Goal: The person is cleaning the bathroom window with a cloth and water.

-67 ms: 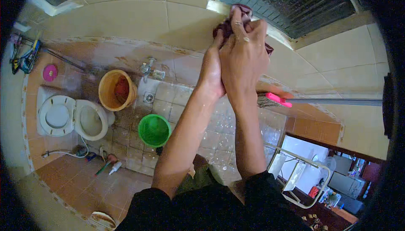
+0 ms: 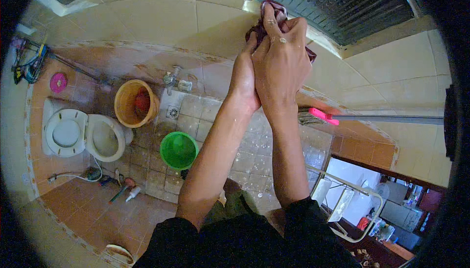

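Observation:
Both hands are raised together against the cream tiled wall, below the corner of a louvred window (image 2: 338, 8). A crumpled dark maroon cloth (image 2: 277, 9) is bunched between them, its folds sticking out past the fingers and below the right hand's edge. My right hand (image 2: 285, 57) lies over the front with its fingers curled round the cloth. Tucked close beside and partly behind it, my left hand (image 2: 245, 69) also grips the cloth; most of its fingers are hidden. Pale flecks stick to the right knuckles.
A green bucket (image 2: 179, 150) and an orange bucket (image 2: 137, 104) with something red inside stand on the tiled floor. Left of them is a toilet (image 2: 105, 138). A tap (image 2: 171, 77) juts from the wall. At right, a pink-headed broom (image 2: 323, 116) and a metal stepladder (image 2: 342, 204) near the doorway.
The cloth and the fingers of my right hand have shifted slightly up and to the left. Both hands keep their hold.

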Tool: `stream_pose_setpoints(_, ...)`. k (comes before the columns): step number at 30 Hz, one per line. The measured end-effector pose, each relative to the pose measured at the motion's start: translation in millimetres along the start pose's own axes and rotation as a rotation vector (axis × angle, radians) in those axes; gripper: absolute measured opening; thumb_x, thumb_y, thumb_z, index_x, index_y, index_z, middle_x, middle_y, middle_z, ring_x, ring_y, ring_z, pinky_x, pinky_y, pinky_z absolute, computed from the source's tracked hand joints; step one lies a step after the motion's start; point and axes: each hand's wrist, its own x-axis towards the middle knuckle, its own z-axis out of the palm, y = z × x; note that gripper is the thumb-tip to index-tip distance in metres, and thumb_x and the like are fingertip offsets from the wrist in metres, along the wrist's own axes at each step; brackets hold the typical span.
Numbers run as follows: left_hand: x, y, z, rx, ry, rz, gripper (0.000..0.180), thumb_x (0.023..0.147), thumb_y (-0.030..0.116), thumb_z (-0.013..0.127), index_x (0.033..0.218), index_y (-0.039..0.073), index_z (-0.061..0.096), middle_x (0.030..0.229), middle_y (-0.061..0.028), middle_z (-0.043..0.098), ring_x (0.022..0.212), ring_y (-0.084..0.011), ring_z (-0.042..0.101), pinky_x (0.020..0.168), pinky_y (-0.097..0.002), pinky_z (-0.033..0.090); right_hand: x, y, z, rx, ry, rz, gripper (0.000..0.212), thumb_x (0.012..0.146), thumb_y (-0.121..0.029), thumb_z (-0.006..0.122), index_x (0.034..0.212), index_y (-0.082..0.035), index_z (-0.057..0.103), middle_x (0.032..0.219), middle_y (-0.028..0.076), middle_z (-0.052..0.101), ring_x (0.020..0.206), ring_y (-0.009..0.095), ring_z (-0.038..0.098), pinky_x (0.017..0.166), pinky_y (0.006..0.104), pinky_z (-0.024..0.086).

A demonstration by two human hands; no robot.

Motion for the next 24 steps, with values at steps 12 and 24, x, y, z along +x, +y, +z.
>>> stream_pose_setpoints(12, 1, 7, -8, 0.008, 0.026, 0.005, 0.055, 0.103, 0.050, 0.035, 0.138, 0.010, 0.050, 0.131, -0.0065, 0.059, 0.116, -0.0199, 0.058, 0.098, -0.0358, 0.047, 1, -7, 11, -0.003, -0.014, -0.005, 0.046, 0.083, -0.014, 0.065, 0.125, -0.032, 0.066, 0.093, 0.009, 0.052, 0.077, 0.026, 0.062, 0.059, 0.0398, 0.051)
stream_pose_setpoints(24, 0, 4, -11, 0.001, 0.117, -0.006, 0.052, 0.103, 0.047, 0.037, 0.137, 0.010, 0.051, 0.129, -0.0057, 0.061, 0.113, -0.0213, 0.060, 0.096, -0.0374, 0.049, -4, -10, 18, 0.067, -0.009, -0.017, 0.049, 0.083, -0.012, 0.064, 0.129, -0.031, 0.063, 0.094, 0.011, 0.052, 0.079, 0.028, 0.062, 0.059, 0.0408, 0.051)
